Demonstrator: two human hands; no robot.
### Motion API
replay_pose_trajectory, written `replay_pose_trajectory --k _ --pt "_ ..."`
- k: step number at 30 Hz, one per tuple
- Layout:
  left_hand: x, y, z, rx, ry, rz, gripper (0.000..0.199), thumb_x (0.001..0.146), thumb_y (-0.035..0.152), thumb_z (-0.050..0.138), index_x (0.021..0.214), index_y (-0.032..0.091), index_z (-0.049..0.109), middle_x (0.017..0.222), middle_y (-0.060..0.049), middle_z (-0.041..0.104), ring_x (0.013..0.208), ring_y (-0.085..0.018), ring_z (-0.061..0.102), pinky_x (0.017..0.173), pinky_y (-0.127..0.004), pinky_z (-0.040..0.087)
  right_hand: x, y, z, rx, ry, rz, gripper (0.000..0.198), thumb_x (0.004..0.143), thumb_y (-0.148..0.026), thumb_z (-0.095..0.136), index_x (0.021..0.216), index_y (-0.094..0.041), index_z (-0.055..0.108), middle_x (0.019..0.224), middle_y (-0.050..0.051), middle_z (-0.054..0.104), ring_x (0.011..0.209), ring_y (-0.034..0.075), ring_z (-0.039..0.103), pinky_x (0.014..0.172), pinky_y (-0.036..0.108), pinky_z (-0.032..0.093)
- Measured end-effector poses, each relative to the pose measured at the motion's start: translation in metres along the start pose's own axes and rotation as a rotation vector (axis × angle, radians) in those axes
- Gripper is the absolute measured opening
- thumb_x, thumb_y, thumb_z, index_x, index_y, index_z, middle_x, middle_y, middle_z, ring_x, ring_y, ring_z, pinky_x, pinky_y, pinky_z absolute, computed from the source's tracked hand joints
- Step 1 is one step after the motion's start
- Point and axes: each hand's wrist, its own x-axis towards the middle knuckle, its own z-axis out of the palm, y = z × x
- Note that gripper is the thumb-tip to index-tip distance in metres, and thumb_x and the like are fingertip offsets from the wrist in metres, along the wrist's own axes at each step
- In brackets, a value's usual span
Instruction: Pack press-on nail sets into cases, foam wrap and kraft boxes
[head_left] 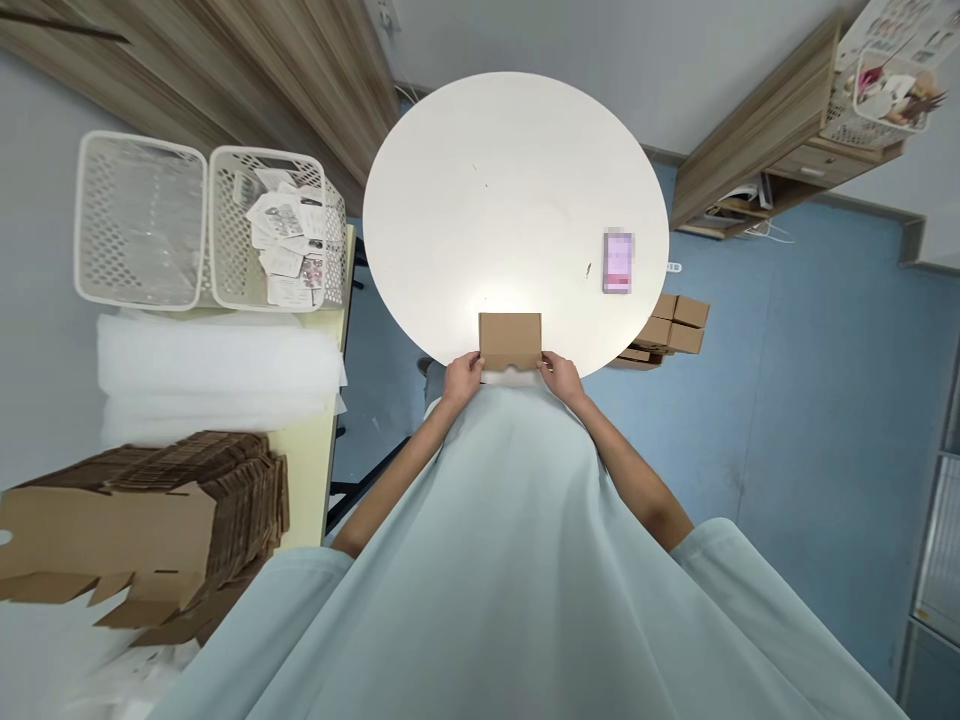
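A small brown cardboard box (510,338) lies at the near edge of the round white table (480,200), right in front of my body. Its top panel faces up, with a notch in the near edge and a pale strip showing just below. My left hand (463,377) grips the box's near left corner, fingers closed. At the near right corner, my right hand (561,378) pinches the cardboard the same way. What lies inside the box is hidden.
A phone-like pink and purple object (618,262) lies on the table's right side. On the left are white baskets (212,225) with packets and plastic bags, white foam wrap (217,360) and stacked flat cardboard (112,530). Folded boxes (671,325) sit right of the table.
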Motion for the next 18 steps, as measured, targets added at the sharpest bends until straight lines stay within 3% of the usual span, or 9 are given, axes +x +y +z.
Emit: replay_pose_trajectory --k 5,11,18 --pt "0.011 -0.006 0.007 -0.051 -0.009 -0.071 0.039 0.100 0.024 0.057 0.131 0.019 0.079 0.130 -0.011 0.080 0.127 -0.026 0.074 0.112 -0.036 0.054 0.007 0.004 0.005 -0.006 0.011 0.063 0.035 0.109 -0.022 0.049 0.135 -0.018 0.073 0.131 0.009 0.080 0.119 0.021 0.076 0.102 0.029 0.055" --pt "0.017 -0.008 0.007 0.000 0.018 -0.101 0.035 0.100 0.026 0.059 0.126 0.020 0.082 0.130 -0.012 0.080 0.124 -0.029 0.075 0.112 -0.038 0.055 0.013 0.007 0.010 -0.039 0.019 0.094 0.038 0.108 -0.024 0.051 0.140 -0.020 0.071 0.129 0.008 0.081 0.118 0.020 0.076 0.101 0.027 0.054" --pt "0.022 -0.017 0.009 0.010 0.022 -0.051 0.044 0.092 0.024 0.068 0.134 0.017 0.076 0.133 -0.015 0.077 0.117 -0.029 0.076 0.112 -0.042 0.054 0.025 0.017 0.015 0.053 0.069 0.101 0.049 0.099 -0.020 0.061 0.147 -0.016 0.066 0.132 0.011 0.076 0.104 0.020 0.074 0.102 0.032 0.056"
